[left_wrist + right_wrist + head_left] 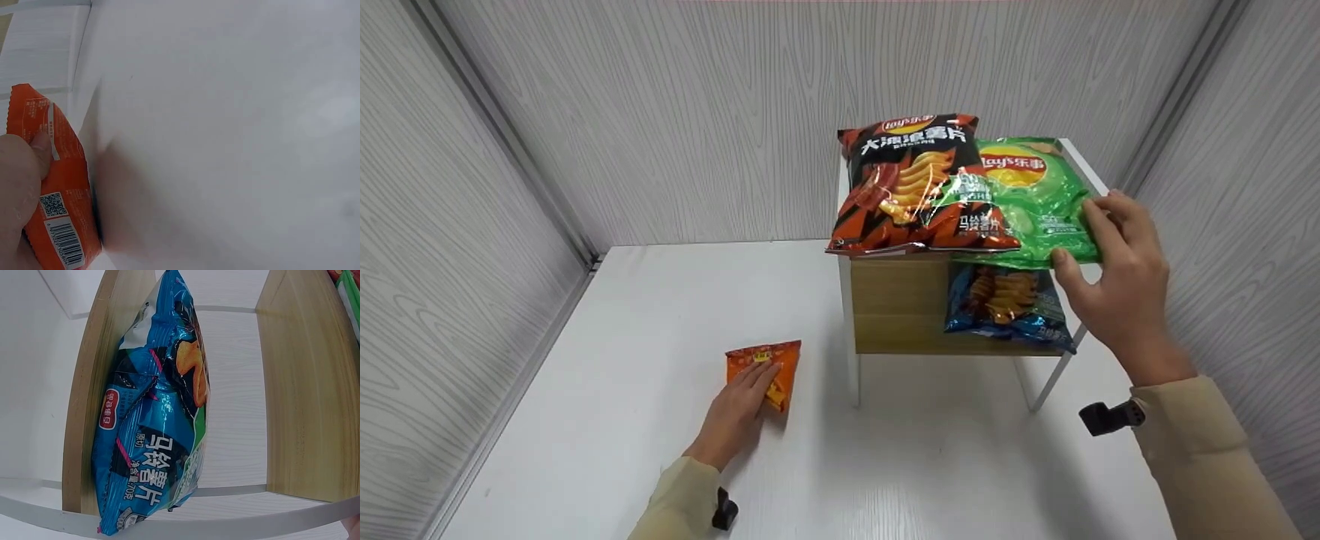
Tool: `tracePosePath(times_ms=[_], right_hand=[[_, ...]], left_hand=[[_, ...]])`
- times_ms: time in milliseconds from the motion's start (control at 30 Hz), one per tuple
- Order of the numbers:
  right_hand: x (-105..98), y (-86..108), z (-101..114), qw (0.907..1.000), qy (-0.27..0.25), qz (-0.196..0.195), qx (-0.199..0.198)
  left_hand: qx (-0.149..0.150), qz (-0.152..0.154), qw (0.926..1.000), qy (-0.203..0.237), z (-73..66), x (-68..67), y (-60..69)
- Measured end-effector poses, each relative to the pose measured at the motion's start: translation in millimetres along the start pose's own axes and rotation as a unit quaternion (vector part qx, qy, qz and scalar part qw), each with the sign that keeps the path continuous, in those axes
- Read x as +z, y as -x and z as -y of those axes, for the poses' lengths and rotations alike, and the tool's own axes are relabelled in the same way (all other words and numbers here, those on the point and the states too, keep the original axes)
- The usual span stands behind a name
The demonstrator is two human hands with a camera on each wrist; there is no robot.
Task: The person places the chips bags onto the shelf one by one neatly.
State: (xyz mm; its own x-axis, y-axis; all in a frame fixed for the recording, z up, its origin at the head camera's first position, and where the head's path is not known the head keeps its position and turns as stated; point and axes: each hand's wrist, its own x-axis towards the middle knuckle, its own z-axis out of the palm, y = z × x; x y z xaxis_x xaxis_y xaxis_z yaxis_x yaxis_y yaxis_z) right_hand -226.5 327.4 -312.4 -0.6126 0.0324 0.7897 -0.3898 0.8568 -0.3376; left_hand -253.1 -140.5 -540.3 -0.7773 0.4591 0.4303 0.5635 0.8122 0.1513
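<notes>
My left hand (735, 409) grips a small orange snack bag (786, 375) low over the white tabletop. In the left wrist view the thumb lies across the printed back of the bag (70, 185), near its barcode. My right hand (1125, 274) holds the right edge of a green chip bag (1057, 199), with thumb and fingers on its lower right part. That bag lies on the top of a small rack, partly under a black and red chip bag (919, 180). A blue chip bag (152, 416) lies on the wooden shelf below, its front sticking out past the edge.
The rack has a white frame (847, 315) and wooden shelves (900, 307), and stands on the white table (660, 300) right of centre. Grey wood-grain panels (720, 112) enclose the table at the back and sides.
</notes>
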Motion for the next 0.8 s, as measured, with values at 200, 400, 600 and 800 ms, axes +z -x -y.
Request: tracePosePath(times_ms=[200,400,600,800], right_hand=[[-0.6,0.3,0.6,1.0,0.003,0.002,0.0],[0.2,-0.1,-0.5,1.0,0.003,0.0,-0.003],[2.2,0.0,-1.6,1.0,0.002,-0.006,-0.003],[2.2,-0.6,-0.4,0.9999,0.003,-0.009,-0.007]], left_hand=[[-0.042,0.021,0.9981,0.041,-2.2,-8.7,2.7],[-0.055,0.033,0.9952,0.074,-5.2,-20.4,6.6],[-0.054,0.038,0.9934,0.094,-7.8,-35.4,8.3],[-0.005,0.01,0.9944,0.105,-12.9,-53.6,10.8]])
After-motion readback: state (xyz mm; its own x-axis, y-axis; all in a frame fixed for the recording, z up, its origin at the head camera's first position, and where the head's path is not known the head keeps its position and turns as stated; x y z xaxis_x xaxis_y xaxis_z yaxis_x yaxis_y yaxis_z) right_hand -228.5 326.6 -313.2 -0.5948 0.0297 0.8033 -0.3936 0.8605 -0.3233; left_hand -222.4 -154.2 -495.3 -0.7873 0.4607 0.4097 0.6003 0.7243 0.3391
